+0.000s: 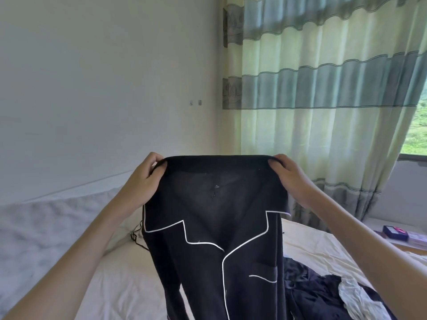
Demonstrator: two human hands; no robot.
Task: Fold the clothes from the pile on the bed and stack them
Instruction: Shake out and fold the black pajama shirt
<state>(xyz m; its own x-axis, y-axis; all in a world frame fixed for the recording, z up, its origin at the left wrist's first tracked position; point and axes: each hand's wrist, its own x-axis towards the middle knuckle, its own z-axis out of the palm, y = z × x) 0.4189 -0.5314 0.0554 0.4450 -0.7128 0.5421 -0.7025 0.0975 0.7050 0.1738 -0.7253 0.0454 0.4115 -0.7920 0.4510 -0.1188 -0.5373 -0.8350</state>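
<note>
A black pyjama shirt (215, 262) with white piping on its collar and pocket hangs in the air in front of me, front side facing me. My left hand (147, 179) pinches its top edge at the left shoulder. At the right shoulder, my right hand (288, 176) pinches the same edge. The shirt's lower part drops below the frame. To the lower right, a pile of dark clothes (323, 294) with a white piece on it lies on the bed (120, 273).
The bed has a cream sheet and a grey-white blanket (46, 227) on its left side. A thin black cable (138, 236) lies behind the shirt. A striped green curtain (323, 112) covers the window on the right. Small boxes (397, 234) sit on a surface at the far right.
</note>
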